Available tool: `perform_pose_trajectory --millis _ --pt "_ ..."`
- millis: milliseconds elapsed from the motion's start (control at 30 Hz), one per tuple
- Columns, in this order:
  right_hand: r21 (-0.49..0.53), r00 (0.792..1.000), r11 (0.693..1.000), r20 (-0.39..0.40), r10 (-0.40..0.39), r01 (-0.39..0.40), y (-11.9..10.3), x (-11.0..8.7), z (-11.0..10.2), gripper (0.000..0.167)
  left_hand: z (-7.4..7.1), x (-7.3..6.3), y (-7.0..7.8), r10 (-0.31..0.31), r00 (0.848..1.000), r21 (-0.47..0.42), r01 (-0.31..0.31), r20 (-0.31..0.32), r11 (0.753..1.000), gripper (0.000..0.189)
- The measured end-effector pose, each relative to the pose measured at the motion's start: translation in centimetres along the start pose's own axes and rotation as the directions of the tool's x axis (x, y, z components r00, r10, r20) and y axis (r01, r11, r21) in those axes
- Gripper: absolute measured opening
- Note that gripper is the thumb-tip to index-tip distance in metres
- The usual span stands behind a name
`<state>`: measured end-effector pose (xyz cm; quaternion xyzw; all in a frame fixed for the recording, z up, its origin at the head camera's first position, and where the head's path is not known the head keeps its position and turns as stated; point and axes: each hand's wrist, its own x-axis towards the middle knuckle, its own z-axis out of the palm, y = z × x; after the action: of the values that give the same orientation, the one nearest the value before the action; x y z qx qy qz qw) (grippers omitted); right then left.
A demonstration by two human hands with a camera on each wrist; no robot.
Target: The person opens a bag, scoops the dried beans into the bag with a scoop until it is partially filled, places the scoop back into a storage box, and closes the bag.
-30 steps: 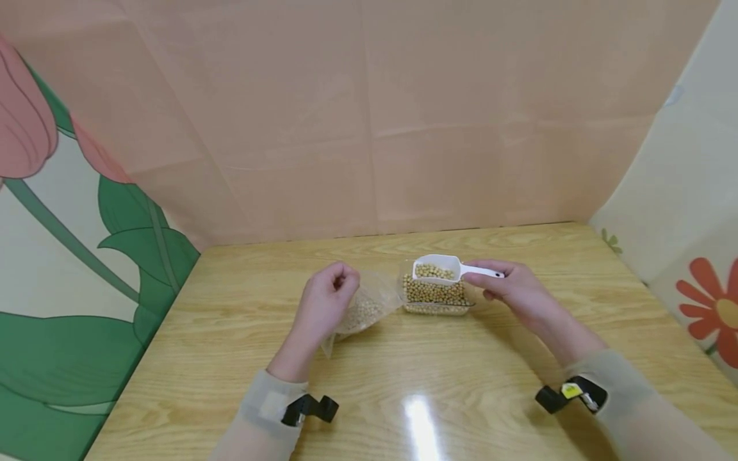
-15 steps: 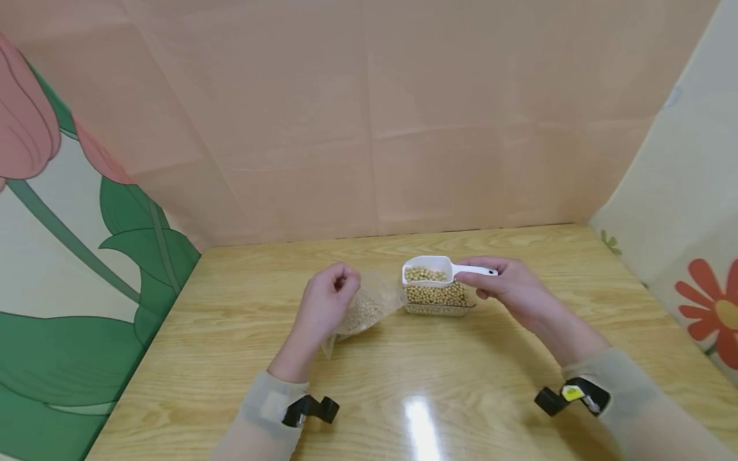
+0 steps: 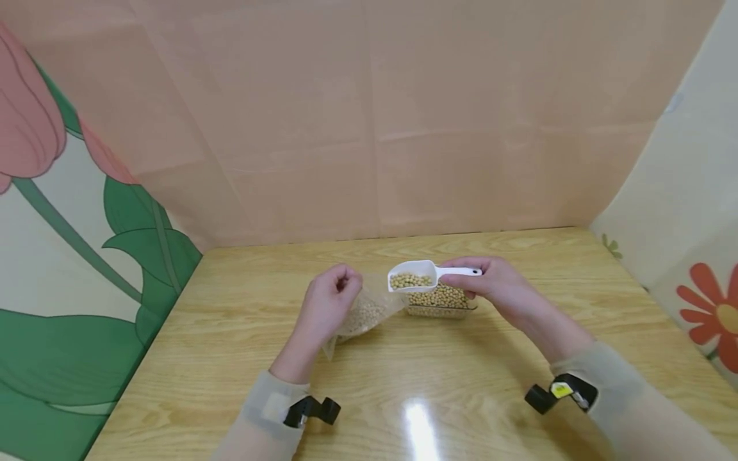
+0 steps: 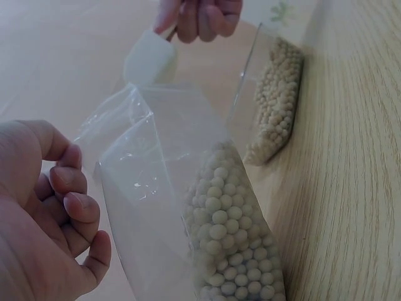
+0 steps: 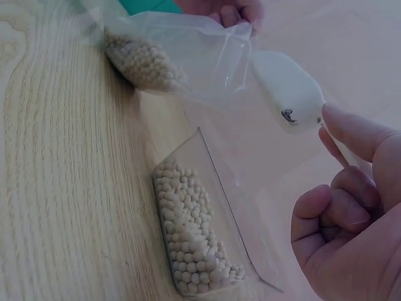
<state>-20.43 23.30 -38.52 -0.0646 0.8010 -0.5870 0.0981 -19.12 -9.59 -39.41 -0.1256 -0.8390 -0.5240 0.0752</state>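
Observation:
My right hand pinches the handle of a white scoop, which carries a heap of round yellow soybeans. The scoop is held level above the gap between the clear plastic bag and the clear box. With curled fingers my left hand holds the bag's upper edge. Soybeans fill the lower part of this bag, as the left wrist view shows. In the right wrist view, the scoop's tip is close to the bag's mouth; whether they touch I cannot tell.
The open box of soybeans stands on the wooden table, right of the bag. A pink cloth wall rises behind the table. Printed flower panels flank it on both sides.
My right hand has carried the loaded scoop left, from over the box to near the bag's mouth. The left hand has kept its place at the bag.

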Motion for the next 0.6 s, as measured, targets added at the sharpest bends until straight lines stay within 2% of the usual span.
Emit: perform_pose_trajectory --millis 133,400,600 --pt "-0.051 1.000 0.999 0.007 0.001 0.000 -0.7 0.1 0.3 0.046 0.1 0.0 0.1 0.007 1.000 0.004 -0.007 -0.007 1.000 0.016" --pt "-0.186 0.999 0.982 0.014 0.034 -0.031 -1.7 0.7 0.8 0.056 0.0 0.1 0.2 0.007 1.000 0.011 -0.007 -0.004 1.000 0.016" --pt "-0.245 0.999 0.969 0.037 -0.024 0.032 -2.8 1.1 1.2 0.047 -0.1 0.1 0.2 0.011 1.000 0.011 -0.011 -0.010 1.000 0.016"
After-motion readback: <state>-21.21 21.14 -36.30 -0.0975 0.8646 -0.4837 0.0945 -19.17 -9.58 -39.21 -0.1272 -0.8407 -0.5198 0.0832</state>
